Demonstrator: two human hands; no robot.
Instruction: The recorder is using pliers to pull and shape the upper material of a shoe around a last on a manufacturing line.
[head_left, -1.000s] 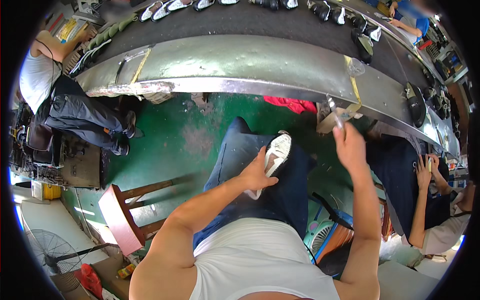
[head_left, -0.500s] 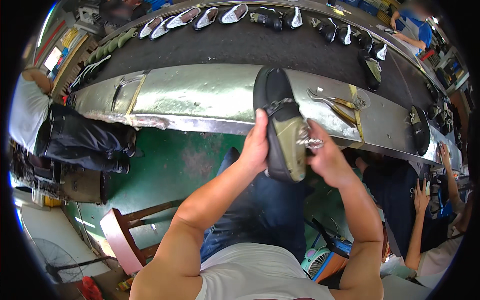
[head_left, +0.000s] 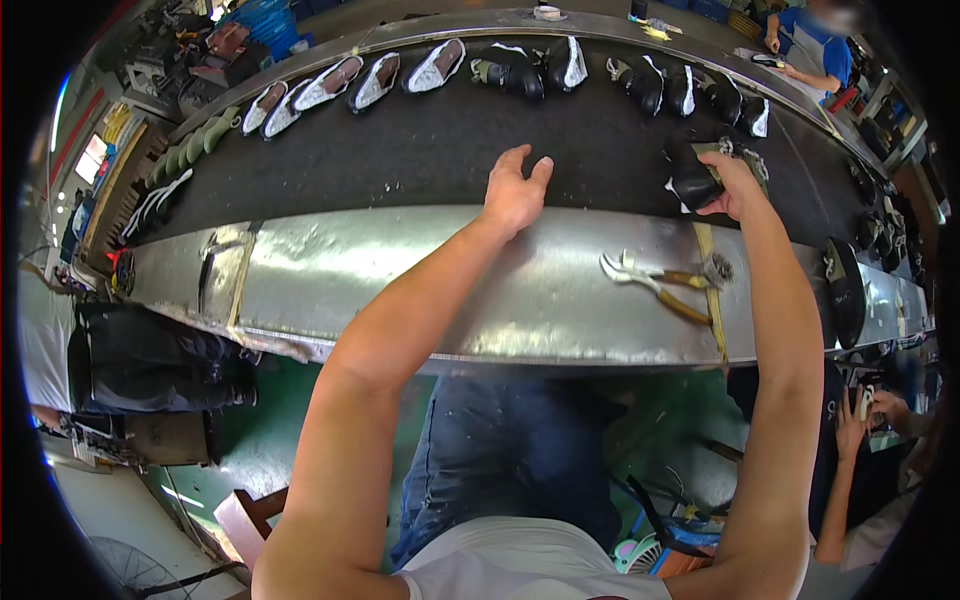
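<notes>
My right hand (head_left: 738, 188) is closed on a black and olive shoe (head_left: 690, 178) at the right part of the dark belt (head_left: 420, 170). The shoe's laces show by my fingers. More olive material lies just beyond the hand; whether it belongs to a second shoe I cannot tell. Over the near edge of the belt, left of centre, my left hand (head_left: 517, 190) is empty, thumb and fingers apart. Between my forearms, a pair of pincers (head_left: 655, 287) with brown handles lies on the metal ledge (head_left: 400, 290). A small cup of metal bits (head_left: 718, 270) stands beside the handles.
Along the belt's far side stand several shoes (head_left: 435, 68), some with white linings. Green shoe parts (head_left: 205, 138) lie at the far left. Another black shoe (head_left: 846, 292) rests on the ledge at right. Co-workers are at left, right and far right; a wooden chair (head_left: 245, 525) stands behind left.
The shoe held in both hands before my body is gone from there. My left hand has let go and reached forward; my right hand has moved forward and right to a shoe on the belt.
</notes>
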